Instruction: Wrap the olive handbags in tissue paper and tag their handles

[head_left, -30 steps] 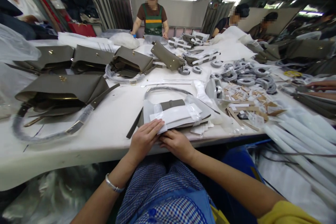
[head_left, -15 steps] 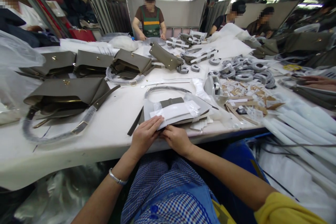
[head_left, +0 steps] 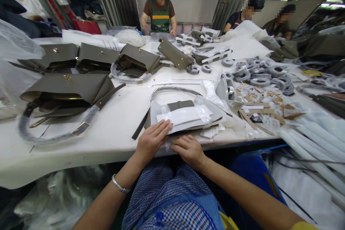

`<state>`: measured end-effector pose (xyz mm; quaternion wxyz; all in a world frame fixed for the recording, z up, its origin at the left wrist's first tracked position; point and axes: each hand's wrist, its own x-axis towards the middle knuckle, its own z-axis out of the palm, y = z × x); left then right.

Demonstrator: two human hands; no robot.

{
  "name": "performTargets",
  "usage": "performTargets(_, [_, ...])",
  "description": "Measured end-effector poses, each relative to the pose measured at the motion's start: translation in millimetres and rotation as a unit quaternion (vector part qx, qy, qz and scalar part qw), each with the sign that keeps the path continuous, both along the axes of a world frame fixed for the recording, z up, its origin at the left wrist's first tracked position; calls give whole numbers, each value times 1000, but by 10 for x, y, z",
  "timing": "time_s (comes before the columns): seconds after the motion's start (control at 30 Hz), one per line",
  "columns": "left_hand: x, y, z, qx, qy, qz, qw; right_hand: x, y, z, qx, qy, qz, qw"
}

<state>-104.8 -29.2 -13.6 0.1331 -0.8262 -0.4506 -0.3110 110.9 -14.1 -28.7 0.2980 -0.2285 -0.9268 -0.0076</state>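
Note:
In front of me a grey-olive handbag [head_left: 181,105] lies flat, wrapped over with white padding sheet [head_left: 185,115]. Its plastic-covered handle [head_left: 175,89] arches away from me. My left hand [head_left: 154,137] rests on the near left corner of the wrapping, fingers stretched out and pressed flat. Just below the bag, at the table's front edge, my right hand [head_left: 191,151] has its fingers curled together. A bit of clear film [head_left: 168,146] shows by its fingertips, but whether they grip it is hidden. A dark strap [head_left: 141,125] sticks out at the bag's left.
An open handbag [head_left: 70,88] stands at left, with several more behind it. Coiled wrapped handles [head_left: 260,73] and a pile of paper tags [head_left: 258,104] lie to the right. White foam tubes [head_left: 318,143] hang over a blue bin [head_left: 245,172]. A co-worker [head_left: 159,10] stands across the table.
My right hand has drawn back from under the bag's near edge, slightly toward me and to the right. My left hand stays on the wrapping. The view has shifted a little.

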Motion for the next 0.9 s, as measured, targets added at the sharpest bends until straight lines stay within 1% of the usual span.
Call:
performTargets(0.17, [-9,20,13,-9,-23,-1,1000,-16,49,-13,-52,-10,-20,998])
performTargets(0.3, [-4,27,20,-9,-27,-1,1000,-65,74,-11,-63,53,-11,997])
performTargets(0.4, [-1,29,9,-6,-15,2,1000,-92,98,13,-49,95,19,994])
performTargets(0.57, [9,17,-22,-13,9,11,1000,-87,32,88,-20,100,54,993])
performTargets(0.73, [43,-6,-14,-18,12,25,999,-35,-62,231,-3,93,66,993])
performTargets(0.9, [55,-26,-11,-22,24,27,999,3,80,479,44,56,71,995])
